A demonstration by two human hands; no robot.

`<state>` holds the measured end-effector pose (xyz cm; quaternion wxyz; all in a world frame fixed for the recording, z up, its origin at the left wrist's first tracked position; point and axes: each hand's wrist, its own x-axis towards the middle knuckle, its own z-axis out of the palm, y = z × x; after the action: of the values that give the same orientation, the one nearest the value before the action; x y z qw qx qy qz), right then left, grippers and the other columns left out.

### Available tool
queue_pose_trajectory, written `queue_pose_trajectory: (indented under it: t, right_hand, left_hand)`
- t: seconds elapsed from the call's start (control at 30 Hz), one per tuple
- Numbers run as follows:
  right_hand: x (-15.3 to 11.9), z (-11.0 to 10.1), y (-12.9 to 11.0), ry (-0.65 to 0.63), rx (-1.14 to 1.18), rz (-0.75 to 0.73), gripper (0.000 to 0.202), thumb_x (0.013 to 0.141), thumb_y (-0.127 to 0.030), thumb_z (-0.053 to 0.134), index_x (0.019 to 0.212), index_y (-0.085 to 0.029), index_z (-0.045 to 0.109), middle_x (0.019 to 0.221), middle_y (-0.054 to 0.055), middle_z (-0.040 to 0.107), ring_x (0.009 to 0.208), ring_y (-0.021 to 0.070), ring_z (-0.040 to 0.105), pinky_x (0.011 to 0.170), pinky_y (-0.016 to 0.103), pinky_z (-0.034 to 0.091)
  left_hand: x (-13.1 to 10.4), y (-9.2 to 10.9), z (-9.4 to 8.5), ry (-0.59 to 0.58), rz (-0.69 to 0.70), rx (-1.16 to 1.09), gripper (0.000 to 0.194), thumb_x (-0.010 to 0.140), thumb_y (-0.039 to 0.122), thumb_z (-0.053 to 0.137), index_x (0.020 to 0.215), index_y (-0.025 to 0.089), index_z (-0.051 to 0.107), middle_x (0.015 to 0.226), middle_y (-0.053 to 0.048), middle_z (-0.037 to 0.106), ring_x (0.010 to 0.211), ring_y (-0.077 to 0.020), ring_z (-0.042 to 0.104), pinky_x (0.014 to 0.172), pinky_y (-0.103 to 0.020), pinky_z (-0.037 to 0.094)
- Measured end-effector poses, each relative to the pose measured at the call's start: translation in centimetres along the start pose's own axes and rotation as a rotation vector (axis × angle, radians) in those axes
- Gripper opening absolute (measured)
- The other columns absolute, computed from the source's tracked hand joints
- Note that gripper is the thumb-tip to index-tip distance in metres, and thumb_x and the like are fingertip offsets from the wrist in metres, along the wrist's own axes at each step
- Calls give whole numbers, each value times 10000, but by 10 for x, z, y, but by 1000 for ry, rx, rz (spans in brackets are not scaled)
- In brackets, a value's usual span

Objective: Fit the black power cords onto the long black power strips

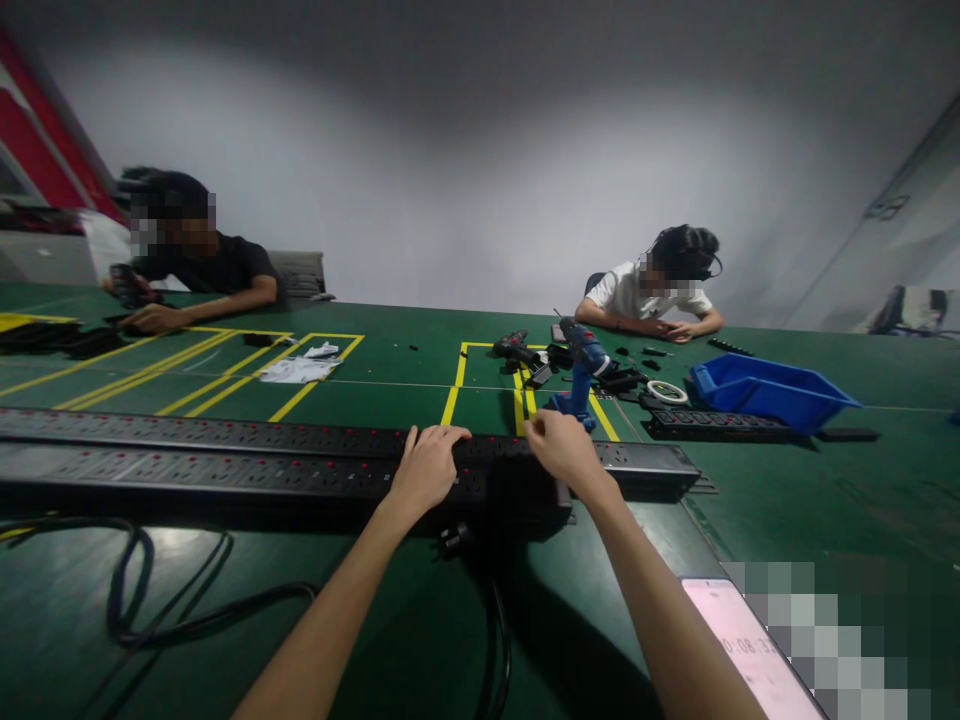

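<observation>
Head view showed two bare arms reaching forward over a green table (787, 500) marked with yellow lines. Left hand (427, 465) lay palm down on the near power strip (225, 478), fingers spread flat over its sockets and curled over the far edge, pressing rather than clasping. Right hand (562, 448) rested just beside it, fingers bent down onto the far power strip (645, 460); could not tell whether anything was pinched under them. Both long black strips ran side by side across the table from the left edge, touching or nearly so, with the near one ending close below the right wrist. Black cable (150, 610) looped over the tabletop on the near left, and a second lead dropped from the strip's end toward the viewer. Beyond the hands stood a blue drill (583, 375) among small black parts, with a roll of white tape (667, 391) and a blue bin (772, 390) further right. Phone (742, 645) lay at the near right corner. Two other people sat at the far side, one far left (202, 265), one right of centre (652, 295), each with hands on the table.
</observation>
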<state>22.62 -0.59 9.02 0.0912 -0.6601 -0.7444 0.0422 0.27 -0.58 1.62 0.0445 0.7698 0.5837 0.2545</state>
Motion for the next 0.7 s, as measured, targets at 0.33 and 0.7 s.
queue_pose_trajectory:
  t: [0.33,0.7]
  right_hand:
    - [-64,32,-99,-350,-88,-353,315,711,-169,681,1022,-131,718,955,197,720,931,319,693,755,377,530]
    - [19,-8,-46,-290,454,-292,291,711,-310,655,963,-167,668,891,36,706,797,159,633,610,203,415]
  left_hand:
    - [0,-2,-1,-26,2,-14,462,875,77,352,1176,306,616,1293,-21,633,1246,-231,514,1174,-562,187]
    - [-3,-4,-8,-76,46,9,479,840,108,455,1271,287,565,1326,-52,600,1266,-255,487,1175,-551,198]
